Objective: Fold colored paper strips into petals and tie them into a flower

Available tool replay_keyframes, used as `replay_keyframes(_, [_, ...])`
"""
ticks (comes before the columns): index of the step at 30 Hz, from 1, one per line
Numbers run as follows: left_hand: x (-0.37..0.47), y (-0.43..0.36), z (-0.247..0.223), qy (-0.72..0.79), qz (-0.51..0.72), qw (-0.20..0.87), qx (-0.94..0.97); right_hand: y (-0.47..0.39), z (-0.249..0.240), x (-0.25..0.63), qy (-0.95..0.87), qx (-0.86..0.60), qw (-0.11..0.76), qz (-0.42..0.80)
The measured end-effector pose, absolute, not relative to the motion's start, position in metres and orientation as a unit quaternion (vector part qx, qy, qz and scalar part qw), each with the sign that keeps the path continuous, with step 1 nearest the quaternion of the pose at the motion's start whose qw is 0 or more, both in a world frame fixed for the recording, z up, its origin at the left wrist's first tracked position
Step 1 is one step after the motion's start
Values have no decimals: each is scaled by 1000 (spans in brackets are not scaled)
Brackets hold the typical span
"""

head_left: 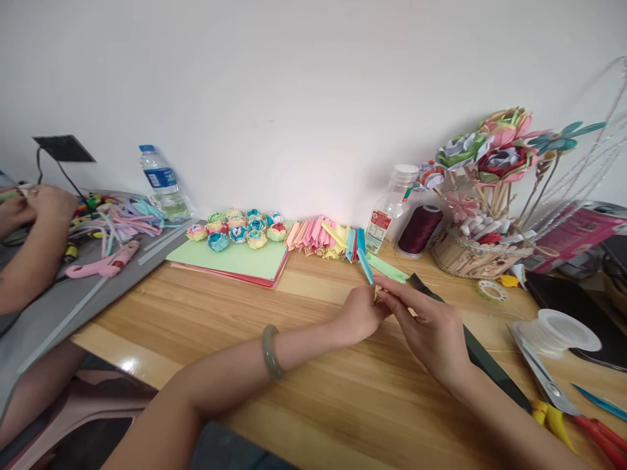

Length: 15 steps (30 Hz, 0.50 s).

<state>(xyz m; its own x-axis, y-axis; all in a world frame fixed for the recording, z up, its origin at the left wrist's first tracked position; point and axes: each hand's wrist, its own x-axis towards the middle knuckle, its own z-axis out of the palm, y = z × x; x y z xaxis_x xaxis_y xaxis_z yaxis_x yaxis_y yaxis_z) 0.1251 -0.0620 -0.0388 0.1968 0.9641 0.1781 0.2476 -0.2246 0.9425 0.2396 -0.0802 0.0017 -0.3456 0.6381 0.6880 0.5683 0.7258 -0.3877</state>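
Observation:
My left hand (361, 314), with a green-grey bangle on the wrist, is closed above the wooden table. Its fingers meet those of my right hand (431, 323), which pinches at the same spot. Between the fingertips a small yellowish piece (377, 295) shows, perhaps paper; the fingers hide most of it. A blue paper strip (365, 265) ends right at my left hand, and I cannot tell whether it is held. Just behind lies a row of folded paper pieces (318, 238) in pink, yellow and blue. Several paper flowers (238, 234) rest on green paper sheets (220, 260) to the left.
Right of my hands are a thread spool (420, 230), a plastic bottle (392, 202), a flower basket (482, 254), scissors (553, 388) and a white spool (563, 331). At left, another person's hands (51, 202) work near a pink glue gun (105, 262) and a water bottle (161, 183).

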Motion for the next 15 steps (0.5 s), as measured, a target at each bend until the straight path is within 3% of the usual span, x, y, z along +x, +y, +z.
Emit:
replay_keyframes(9, [127, -58, -33, 389, 484, 426, 658, -79, -1, 240, -819, -366, 441, 12])
replay_keyframes(15, [127, -58, -33, 375, 457, 494, 638, -84, 2, 238, -818, -381, 429, 40])
